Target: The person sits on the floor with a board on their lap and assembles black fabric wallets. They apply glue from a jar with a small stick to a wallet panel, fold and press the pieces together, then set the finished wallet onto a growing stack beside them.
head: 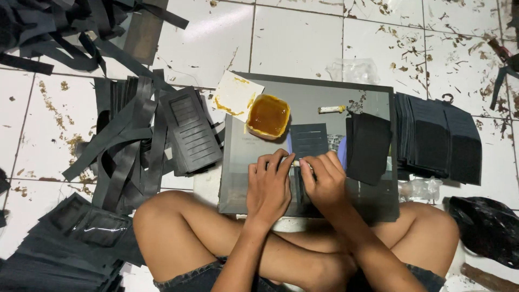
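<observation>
Seated person, cross-legged on white tiled floor (303, 38), grey flat board (243, 178) across lap.

Left hand (268, 186) and right hand (323, 181) together, fingers pressed flat on dark slotted rectangular piece (308, 141) at board centre; thin pale stick between fingertips, grip unclear.

Judged step: glue spreading or pressing down.

Square yellow tub of amber glue (268, 115) just beyond piece.

Next move calls for even pressure, edges aligned.

Stack of black rectangular pieces (438, 138) at right.

Glue tub (268, 115) on board (243, 162) (left of stack (367, 146))
</observation>
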